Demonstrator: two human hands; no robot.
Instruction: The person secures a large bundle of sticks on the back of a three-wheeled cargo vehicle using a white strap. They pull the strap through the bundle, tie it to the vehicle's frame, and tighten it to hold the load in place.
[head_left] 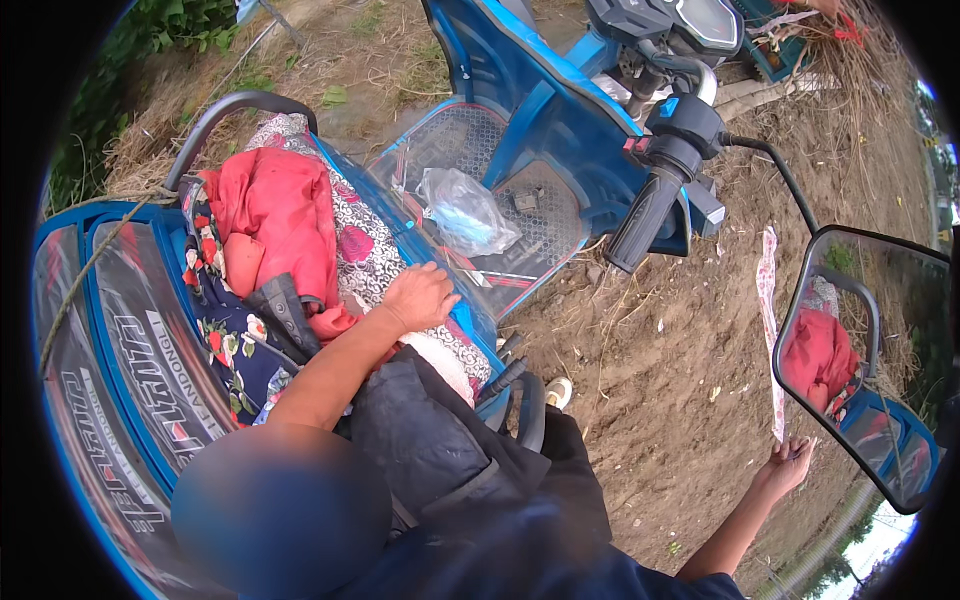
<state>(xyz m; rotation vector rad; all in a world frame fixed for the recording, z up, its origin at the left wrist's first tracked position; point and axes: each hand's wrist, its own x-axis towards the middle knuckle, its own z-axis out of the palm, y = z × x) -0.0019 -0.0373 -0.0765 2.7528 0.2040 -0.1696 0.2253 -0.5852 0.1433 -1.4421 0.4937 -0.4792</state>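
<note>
The long, narrow red-and-white strip (768, 300) shows against brown soil (655, 390), its lower end at the right hand (787, 465), fingers bent, grip unclear. The left hand (421, 298) rests on black-and-white patterned cloth (372, 245); whether its fingers clamp anything cannot be told. A crumpled, clear plastic bag (463, 207) on the grey textured footboard (552, 218) contains something pale blue.

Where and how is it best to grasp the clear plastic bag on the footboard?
Probably pinch the clear plastic bag by its crumpled top, from above, over the patterned seat: it lies slack on the footboard, and the blue front panel rises beyond.
</note>
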